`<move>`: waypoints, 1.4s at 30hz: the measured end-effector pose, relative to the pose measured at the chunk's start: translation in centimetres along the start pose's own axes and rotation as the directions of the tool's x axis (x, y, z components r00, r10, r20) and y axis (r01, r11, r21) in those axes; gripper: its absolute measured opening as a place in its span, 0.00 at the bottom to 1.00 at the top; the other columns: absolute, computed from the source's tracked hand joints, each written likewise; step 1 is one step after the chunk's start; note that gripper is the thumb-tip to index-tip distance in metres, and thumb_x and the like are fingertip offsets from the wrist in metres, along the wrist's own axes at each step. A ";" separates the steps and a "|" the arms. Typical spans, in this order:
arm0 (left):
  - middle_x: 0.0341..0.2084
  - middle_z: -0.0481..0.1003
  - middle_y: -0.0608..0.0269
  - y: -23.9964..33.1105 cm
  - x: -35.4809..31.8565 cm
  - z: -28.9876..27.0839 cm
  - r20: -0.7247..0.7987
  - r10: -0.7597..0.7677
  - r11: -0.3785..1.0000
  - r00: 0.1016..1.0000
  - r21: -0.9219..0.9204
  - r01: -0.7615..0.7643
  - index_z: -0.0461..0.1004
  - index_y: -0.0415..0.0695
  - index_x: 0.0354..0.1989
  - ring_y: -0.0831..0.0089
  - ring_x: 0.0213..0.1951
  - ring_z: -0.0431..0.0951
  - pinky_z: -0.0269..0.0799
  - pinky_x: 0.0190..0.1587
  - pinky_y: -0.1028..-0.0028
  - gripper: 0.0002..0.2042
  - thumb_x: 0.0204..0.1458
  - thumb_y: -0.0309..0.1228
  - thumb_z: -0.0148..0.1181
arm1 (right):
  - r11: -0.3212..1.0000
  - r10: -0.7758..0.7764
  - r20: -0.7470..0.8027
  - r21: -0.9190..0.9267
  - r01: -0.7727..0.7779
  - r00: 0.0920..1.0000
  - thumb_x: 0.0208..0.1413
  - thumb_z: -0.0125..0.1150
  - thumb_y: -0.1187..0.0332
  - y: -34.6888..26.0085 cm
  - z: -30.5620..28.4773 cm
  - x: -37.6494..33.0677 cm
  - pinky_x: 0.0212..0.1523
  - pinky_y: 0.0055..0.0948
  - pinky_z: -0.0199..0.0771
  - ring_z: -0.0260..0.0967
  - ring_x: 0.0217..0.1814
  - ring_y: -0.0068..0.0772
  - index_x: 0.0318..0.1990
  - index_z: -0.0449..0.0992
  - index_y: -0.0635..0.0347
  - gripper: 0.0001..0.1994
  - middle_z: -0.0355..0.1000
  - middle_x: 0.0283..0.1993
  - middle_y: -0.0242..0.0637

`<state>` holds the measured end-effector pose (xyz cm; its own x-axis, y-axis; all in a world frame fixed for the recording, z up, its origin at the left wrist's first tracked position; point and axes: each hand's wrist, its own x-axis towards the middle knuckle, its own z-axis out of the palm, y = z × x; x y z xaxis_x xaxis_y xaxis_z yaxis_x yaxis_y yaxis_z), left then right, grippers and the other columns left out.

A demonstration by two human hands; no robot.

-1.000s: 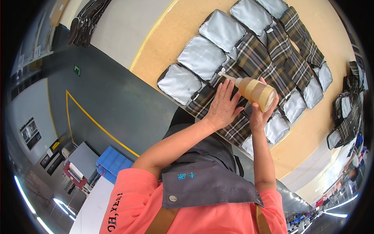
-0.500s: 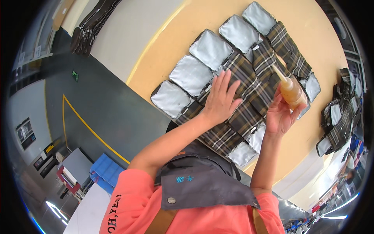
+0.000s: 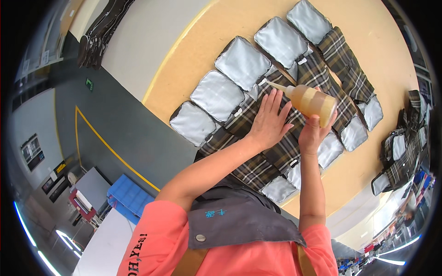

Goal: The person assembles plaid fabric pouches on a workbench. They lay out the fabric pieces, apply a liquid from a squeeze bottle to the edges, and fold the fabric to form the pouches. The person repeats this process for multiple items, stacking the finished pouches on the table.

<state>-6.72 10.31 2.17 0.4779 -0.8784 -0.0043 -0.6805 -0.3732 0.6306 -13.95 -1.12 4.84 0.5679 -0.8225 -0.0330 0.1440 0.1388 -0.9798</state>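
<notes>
My right hand (image 3: 313, 134) grips a translucent squeeze bottle (image 3: 314, 105) with amber contents, its fingers wrapped round the body. The bottle is tilted almost flat. Its long thin nozzle points left, with the tip beside a small white tab at the edge of a silver panel (image 3: 242, 62). Just below the nozzle, my left hand (image 3: 270, 122) lies with fingers stretched out over brown and black plaid fabric pieces (image 3: 252, 161), holding nothing. Several of these pieces overlap in a row, each with silver padded ends.
The pieces lie on a tan tabletop (image 3: 177, 87). More plaid pieces are heaped at the right (image 3: 399, 147). Dark fabric strips (image 3: 99, 39) hang at the upper left. A blue crate (image 3: 129, 197) stands at the lower left, by a white table (image 3: 108, 244).
My right hand has brought the bottle left and tipped it from upright-leaning to nearly flat, nozzle near the tab. My left hand has shifted slightly right, still spread on the fabric.
</notes>
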 end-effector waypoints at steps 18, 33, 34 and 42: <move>0.59 0.53 0.34 -0.1 0.0 0.1 0.011 -0.002 1.000 1.000 -0.015 0.002 0.65 0.37 0.54 0.39 0.66 0.47 0.45 0.67 0.48 0.26 0.51 0.40 0.59 | 0.990 -0.099 0.062 -0.094 0.105 0.993 0.44 0.73 0.52 1.6 0.4 -0.3 0.67 0.48 0.55 0.53 0.69 0.52 0.61 0.50 0.59 0.44 0.57 0.63 0.56; 0.63 0.51 0.34 1.4 1.3 -1.2 0.035 0.090 0.993 0.995 -0.083 -0.087 0.60 0.38 0.60 0.37 0.65 0.49 0.47 0.65 0.45 0.31 0.48 0.36 0.63 | -0.202 0.393 0.389 0.920 -0.335 0.833 0.52 0.66 0.61 -4.6 -0.7 3.6 0.59 0.45 0.73 0.52 0.70 0.47 0.58 0.69 0.56 0.26 0.57 0.67 0.43; 0.63 0.51 0.34 1.7 1.8 -1.4 0.013 0.122 0.987 0.992 -0.103 -0.120 0.60 0.38 0.61 0.37 0.65 0.49 0.47 0.65 0.44 0.31 0.49 0.36 0.63 | -0.150 0.355 0.329 0.944 -0.294 0.875 0.52 0.67 0.62 -5.1 -1.5 4.3 0.59 0.45 0.73 0.52 0.70 0.47 0.57 0.70 0.57 0.25 0.56 0.68 0.44; 0.63 0.51 0.35 1.6 10.4 1.3 -0.148 0.133 0.991 0.980 0.001 -0.134 0.61 0.38 0.59 0.39 0.65 0.50 0.48 0.66 0.48 0.31 0.49 0.39 0.64 | 0.851 0.143 -0.251 0.525 0.011 0.957 0.55 0.60 0.49 -5.6 -5.1 6.7 0.56 0.42 0.76 0.66 0.61 0.46 0.61 0.61 0.58 0.32 0.64 0.61 0.45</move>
<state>-3.56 0.23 2.08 0.4601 -0.8663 0.1943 -0.7387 -0.2522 0.6250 -15.09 -10.18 9.11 0.3604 -0.9061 -0.2214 0.5537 0.3988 -0.7310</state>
